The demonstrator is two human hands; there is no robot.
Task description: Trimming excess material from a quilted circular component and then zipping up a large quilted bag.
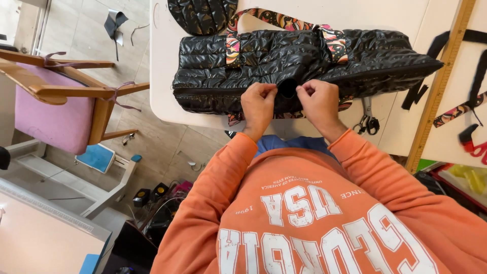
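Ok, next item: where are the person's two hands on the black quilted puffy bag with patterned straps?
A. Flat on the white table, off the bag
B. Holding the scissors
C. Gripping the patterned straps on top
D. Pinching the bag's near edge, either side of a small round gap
D: the left hand and the right hand pinch the near edge of the black quilted bag, on either side of a small round gap.

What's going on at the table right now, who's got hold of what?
A person in an orange sweatshirt is working on a black quilted bag with patterned straps lying on a white table. The left hand and right hand each pinch the bag's near edge, either side of a small round opening. Small metal scissors lie just right of the hands, beside a long wooden ruler.
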